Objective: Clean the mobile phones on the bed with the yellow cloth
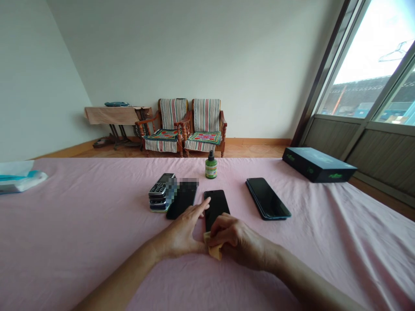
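Observation:
A black smartphone (216, 204) lies face up on the pink cloth in front of me. My left hand (184, 231) steadies it from the left, index finger at its upper left edge and thumb near its lower end. Bunched in my right hand (235, 239) is a small yellow cloth (214, 251), pressed against the phone's lower end. My right hand covers the phone's lower right part. Just left of the phone, another dark smartphone (182, 201) lies flat. Beside that stands a stack of old keypad phones (158, 192), partly blurred by a mosaic patch.
A green spray bottle (211, 167) stands beyond the phone. To the right lie stacked smartphones (268, 198) and a black box (319, 165). A tissue pack (22, 181) is at the far left. Pink cloth (97, 207) covers the surface; two wooden chairs (206, 116) stand behind.

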Demonstrator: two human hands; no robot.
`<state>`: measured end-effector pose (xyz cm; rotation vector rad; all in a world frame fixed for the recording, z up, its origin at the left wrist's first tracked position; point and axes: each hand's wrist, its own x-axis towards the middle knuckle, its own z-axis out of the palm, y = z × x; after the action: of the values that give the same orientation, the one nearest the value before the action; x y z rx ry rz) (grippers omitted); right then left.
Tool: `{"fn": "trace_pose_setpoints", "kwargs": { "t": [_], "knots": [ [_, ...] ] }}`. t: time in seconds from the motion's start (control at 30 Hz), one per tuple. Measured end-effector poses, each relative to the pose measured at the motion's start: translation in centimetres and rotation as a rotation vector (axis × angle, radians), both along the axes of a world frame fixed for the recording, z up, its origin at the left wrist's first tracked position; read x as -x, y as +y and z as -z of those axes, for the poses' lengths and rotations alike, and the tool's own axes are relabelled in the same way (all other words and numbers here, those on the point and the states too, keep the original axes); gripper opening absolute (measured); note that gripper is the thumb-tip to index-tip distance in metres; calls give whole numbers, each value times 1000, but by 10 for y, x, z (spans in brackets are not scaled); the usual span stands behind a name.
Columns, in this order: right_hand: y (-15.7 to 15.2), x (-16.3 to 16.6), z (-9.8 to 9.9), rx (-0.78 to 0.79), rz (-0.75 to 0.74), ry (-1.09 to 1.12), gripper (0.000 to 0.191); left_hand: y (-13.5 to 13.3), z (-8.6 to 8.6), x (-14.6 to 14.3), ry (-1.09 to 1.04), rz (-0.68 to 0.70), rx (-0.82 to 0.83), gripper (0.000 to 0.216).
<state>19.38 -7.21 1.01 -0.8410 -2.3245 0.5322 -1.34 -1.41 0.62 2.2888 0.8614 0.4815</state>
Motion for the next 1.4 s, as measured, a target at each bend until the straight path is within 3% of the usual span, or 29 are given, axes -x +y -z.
{"fn": "trace_pose_setpoints", "kwargs": {
  "t": [0.1, 0.27, 0.5, 0.8, 0.93, 1.1, 1.4],
  "knots": [
    [0, -4, -4, 39, -27, -33, 22, 0, -1, 1, 1, -9, 23, 114],
    [-2, -28, -11, 133, 60, -105, 28, -1, -3, -1, 19, -19, 51, 114],
    [-3, -2, -7, 66, -18, -47, 24, 0, -4, -1, 21, 1, 32, 111],
    [-4, -39, -19, 303, 51, -71, 42, -3, -8, -1, 88, 0, -28, 101],
    [2, -30, -7, 250, 128, -6, 44, -10, -5, -7, 153, -4, -138, 81],
    [21, -27, 11, 60, 320, 25, 41, -17, -5, -16, 217, -63, -206, 76],
    [88, -22, 19, -64, 457, -14, 31, -17, -8, -16, 211, -61, -212, 74]
  ]
}}
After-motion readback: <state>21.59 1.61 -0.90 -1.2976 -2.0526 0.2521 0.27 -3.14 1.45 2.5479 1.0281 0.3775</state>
